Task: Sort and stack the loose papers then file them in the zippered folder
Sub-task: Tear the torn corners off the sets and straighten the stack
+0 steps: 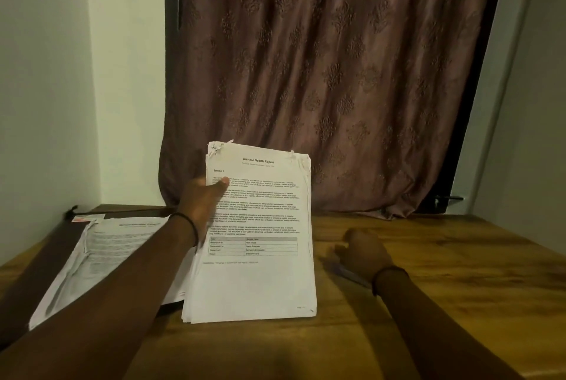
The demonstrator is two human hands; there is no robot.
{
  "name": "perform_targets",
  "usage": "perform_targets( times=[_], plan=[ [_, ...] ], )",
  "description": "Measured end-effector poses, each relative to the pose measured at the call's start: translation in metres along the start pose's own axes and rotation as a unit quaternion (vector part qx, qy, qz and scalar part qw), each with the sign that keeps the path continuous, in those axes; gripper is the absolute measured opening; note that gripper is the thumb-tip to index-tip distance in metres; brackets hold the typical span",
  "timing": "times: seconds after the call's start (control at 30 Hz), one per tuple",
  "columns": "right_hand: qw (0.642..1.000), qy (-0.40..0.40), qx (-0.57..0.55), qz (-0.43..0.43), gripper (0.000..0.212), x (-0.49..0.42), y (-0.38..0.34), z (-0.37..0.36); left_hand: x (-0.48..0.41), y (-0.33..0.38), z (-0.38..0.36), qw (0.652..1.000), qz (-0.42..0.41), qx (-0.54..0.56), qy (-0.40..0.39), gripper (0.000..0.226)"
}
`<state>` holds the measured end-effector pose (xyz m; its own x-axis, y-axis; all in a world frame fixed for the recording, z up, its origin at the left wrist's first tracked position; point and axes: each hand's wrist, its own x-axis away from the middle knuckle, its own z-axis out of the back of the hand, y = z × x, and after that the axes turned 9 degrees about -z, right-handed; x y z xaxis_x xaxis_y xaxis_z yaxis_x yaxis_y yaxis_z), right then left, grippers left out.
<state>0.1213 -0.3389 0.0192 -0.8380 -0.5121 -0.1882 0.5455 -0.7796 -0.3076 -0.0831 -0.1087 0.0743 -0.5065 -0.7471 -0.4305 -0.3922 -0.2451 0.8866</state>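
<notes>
My left hand (pixel 203 199) grips a thick stack of white printed papers (pixel 260 242) by its left edge, thumb across the top sheet headed "Sample Health Report". The stack stands tilted, its lower edge down on the wooden table (pixel 459 272). To the left lie more loose papers (pixel 101 260), spread on top of a dark folder (pixel 49 254). My right hand (pixel 363 252) is low over the table to the right of the stack, fingers loosely curled, blurred. Something pale shows under its wrist; I cannot tell what it is.
A brown patterned curtain (pixel 321 79) hangs right behind the table's far edge. White walls close in on the left and right. A small red-and-white card (pixel 81 219) lies at the folder's far corner.
</notes>
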Motion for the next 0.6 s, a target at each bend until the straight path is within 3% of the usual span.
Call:
perform_targets(
  times=[0.03,0.1,0.2,0.27,0.4,0.6],
  plan=[
    [0.991,0.010,-0.132,0.018,0.035,0.006,-0.014,0.008,0.000,0.000,0.001,1.000,0.003,0.009,0.000,0.011],
    [0.924,0.015,-0.380,0.029,0.040,0.015,-0.043,0.019,-0.001,0.000,0.002,0.999,0.009,0.031,0.004,0.011],
    [0.846,-0.061,-0.528,0.045,0.045,0.022,-0.071,0.025,0.000,0.004,0.003,0.998,0.010,0.056,0.006,0.010],
    [0.799,-0.096,-0.592,0.048,0.037,0.025,-0.080,0.024,0.001,0.007,0.006,0.998,0.007,0.070,0.005,0.010],
    [0.744,-0.083,-0.661,0.051,0.024,0.028,-0.093,0.024,0.001,0.022,0.010,0.996,-0.019,0.086,-0.001,0.010],
    [0.752,-0.062,-0.653,0.061,0.030,0.029,-0.094,0.004,0.015,0.019,0.014,0.996,-0.029,0.082,-0.008,0.011]
  ],
)
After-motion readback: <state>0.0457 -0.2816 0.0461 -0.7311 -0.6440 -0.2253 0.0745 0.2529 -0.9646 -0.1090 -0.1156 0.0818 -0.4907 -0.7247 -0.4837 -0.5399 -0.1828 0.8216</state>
